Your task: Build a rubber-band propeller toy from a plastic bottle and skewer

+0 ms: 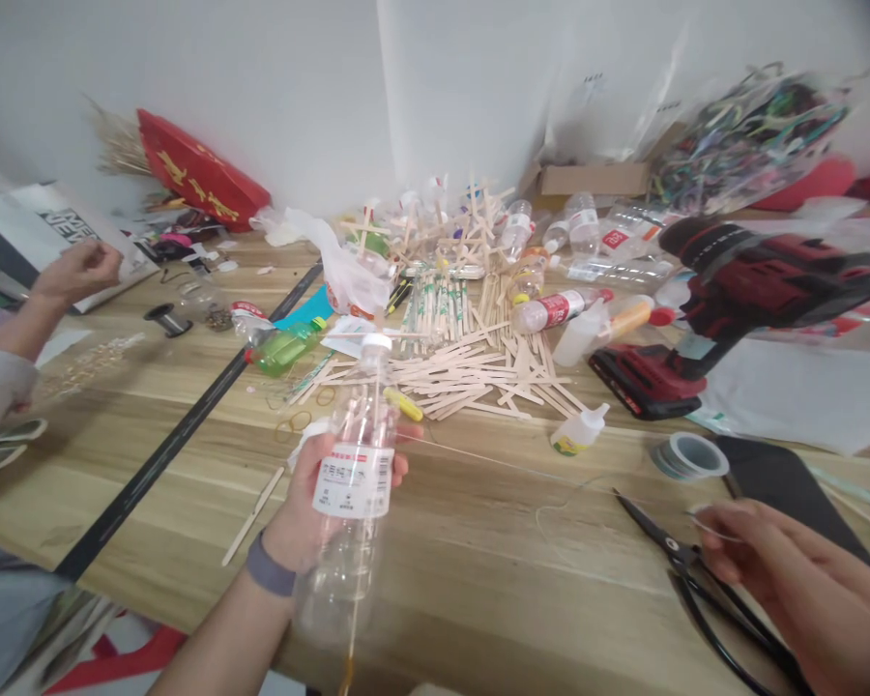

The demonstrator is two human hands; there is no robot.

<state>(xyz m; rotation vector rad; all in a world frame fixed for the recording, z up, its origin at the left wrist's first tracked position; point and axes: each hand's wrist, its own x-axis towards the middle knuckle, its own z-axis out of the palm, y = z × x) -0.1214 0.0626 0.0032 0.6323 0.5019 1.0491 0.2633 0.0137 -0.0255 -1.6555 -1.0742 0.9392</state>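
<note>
My left hand [308, 503] is wrapped round a clear plastic bottle [354, 570] with a white cap and a white label. The bottle is tilted over the table's front part, and a thin stick-like strip and a rubber band show along its lower side. At the right, my right hand [790, 580] is closed, its fingers pinching a pale thread [717, 527]. Fine thread trails across the table between the bottle and this hand. Black scissors [685, 565] lie partly beneath my right hand, blades slightly apart. A roll of grey tape [690, 454] sits just beyond.
Wooden sticks [471, 372] lie heaped mid-table, with several plastic bottles [584, 222] behind. A red power drill [754, 290] stands at the right, near a small glue bottle [580, 430]. Another person's hand [79, 271] is at the left, past a black strip [188, 425].
</note>
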